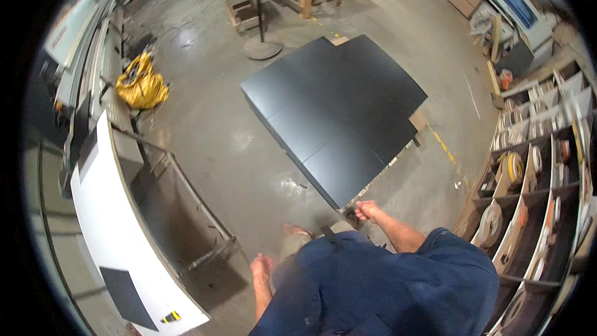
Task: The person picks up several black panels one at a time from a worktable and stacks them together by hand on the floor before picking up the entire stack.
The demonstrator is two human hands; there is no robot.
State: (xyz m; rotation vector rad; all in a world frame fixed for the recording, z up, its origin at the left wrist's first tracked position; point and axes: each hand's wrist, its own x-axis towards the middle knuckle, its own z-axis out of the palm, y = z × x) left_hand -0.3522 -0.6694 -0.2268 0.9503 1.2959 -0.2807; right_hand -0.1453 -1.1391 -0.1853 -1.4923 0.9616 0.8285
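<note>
Black panels (354,99) lie ahead, nearer the right hand (368,210) than the left hand (262,266); fingers curl, can't tell if pinching.

Panel stack (339,109) between table (115,211) on the left and shelf (528,197) of rolls (515,168) on the right, stand (263,49) behind
</note>
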